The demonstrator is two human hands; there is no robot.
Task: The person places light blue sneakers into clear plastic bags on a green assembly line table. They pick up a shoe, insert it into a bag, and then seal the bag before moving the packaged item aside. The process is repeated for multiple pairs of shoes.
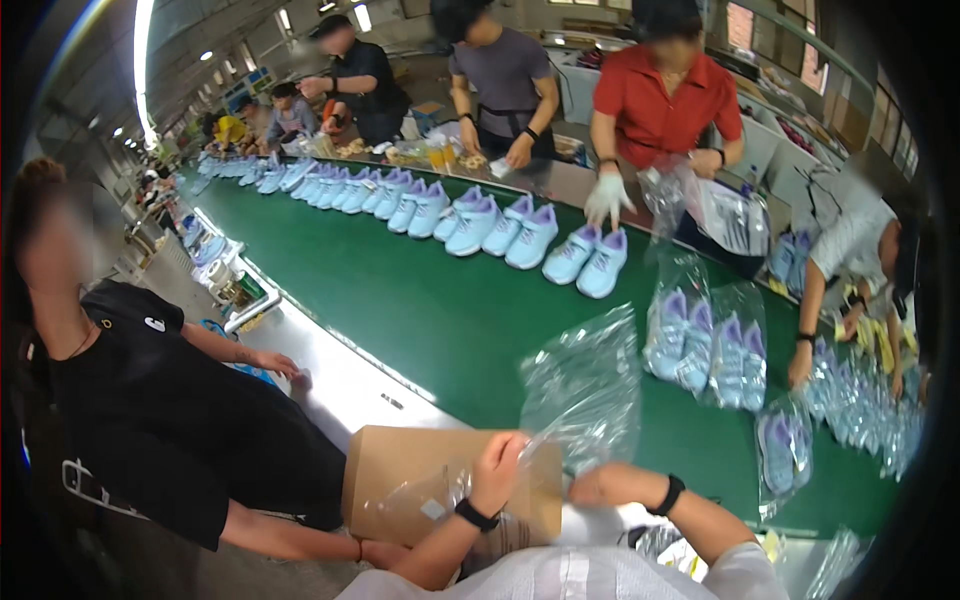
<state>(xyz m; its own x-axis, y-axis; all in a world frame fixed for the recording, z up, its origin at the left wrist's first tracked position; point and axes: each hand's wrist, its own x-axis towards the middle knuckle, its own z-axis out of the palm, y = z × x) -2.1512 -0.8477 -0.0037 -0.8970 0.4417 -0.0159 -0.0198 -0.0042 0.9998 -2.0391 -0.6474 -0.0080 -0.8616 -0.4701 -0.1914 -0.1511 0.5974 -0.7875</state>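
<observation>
My left hand (497, 472) is closed, its fingers gripping the edge of a clear plastic bag (590, 385). The bag stands up and away from me over the green conveyor belt (350, 280), and I see no shoes in it. At the bag's near end my right hand (607, 486) is slightly blurred, its fingers curled in against the plastic. Both my wrists have black bands. Below my left hand lies a brown cardboard box (400, 450), with more clear plastic (425, 500) on it, bearing a small white label.
Pairs of light blue shoes (470, 225) line the belt's far side. Bagged shoes (680, 335) lie to the right, one bagged pair (783, 450) close by. A person in black (180, 410) stands at my left. A white-gloved hand (607, 200) touches a far pair.
</observation>
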